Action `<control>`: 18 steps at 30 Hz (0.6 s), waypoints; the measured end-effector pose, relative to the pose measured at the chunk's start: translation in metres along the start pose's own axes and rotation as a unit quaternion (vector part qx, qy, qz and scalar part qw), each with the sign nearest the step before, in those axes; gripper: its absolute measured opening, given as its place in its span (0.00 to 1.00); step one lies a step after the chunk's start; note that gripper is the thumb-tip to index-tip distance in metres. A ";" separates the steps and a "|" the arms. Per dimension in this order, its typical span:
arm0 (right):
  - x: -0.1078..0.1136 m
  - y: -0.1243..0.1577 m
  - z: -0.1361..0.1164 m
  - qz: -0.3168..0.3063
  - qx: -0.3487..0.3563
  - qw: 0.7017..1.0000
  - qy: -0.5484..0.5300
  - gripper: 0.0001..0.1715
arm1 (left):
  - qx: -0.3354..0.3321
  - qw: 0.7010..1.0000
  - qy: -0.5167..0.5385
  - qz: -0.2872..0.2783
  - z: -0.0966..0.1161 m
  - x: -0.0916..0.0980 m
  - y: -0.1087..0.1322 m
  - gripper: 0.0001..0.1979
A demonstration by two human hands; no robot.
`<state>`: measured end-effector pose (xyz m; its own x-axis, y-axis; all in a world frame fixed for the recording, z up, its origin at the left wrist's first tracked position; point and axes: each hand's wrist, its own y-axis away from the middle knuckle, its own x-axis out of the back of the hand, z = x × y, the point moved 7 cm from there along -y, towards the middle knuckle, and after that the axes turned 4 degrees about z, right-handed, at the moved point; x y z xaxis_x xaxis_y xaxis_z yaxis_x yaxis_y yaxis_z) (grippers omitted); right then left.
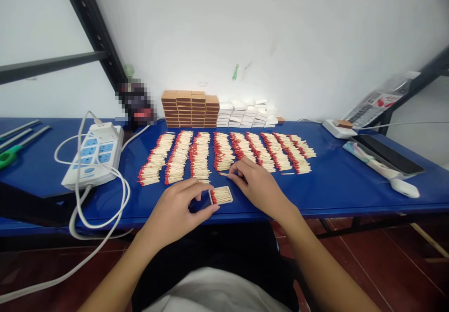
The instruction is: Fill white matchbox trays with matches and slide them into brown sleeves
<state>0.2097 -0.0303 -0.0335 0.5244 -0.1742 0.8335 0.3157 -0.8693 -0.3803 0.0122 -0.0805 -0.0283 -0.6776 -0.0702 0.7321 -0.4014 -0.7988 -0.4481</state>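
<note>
A small white matchbox tray [231, 201] lies near the front edge of the blue table, with red-tipped matches [221, 194] side by side in it. My left hand [178, 206] grips this tray at its left end between thumb and fingers. Just beyond the tray, my right hand [253, 181] pinches the end of a single match [223, 175], whose red head points left. Rows of loose matches [199, 155] spread across the table behind both hands, most heads facing left.
Brown matchboxes [191, 108] are stacked against the wall, beside piled white trays [247, 113]. A power strip [93, 155] with looping white cables stands at left, near green-handled scissors [14, 153]. On the right lie a black phone [387, 153], a white charger [338, 128] and a plastic bottle [380, 101].
</note>
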 end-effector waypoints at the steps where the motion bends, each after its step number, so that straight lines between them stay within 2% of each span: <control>1: -0.001 0.000 0.000 -0.006 -0.002 1.000 0.004 0.06 | 0.000 1.000 0.000 0.000 0.000 0.000 0.000 0.14; 6: 0.002 0.000 -0.002 -0.023 -0.002 1.000 -0.003 0.07 | -0.004 1.000 0.000 0.004 0.000 0.000 0.000 0.14; 12: 0.014 0.012 -0.023 -0.060 0.066 0.991 -0.105 0.07 | -0.001 1.000 0.000 -0.003 0.000 0.000 0.000 0.15; 18: 0.018 0.020 -0.040 -0.085 0.083 0.991 -0.057 0.05 | 0.002 1.000 0.001 -0.004 0.000 0.000 -0.001 0.15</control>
<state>0.1943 -0.0692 -0.0104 0.5359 0.0297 0.8438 0.5284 -0.7913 -0.3077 0.0127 -0.0794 -0.0277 -0.6748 -0.0625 0.7353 -0.4042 -0.8023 -0.4392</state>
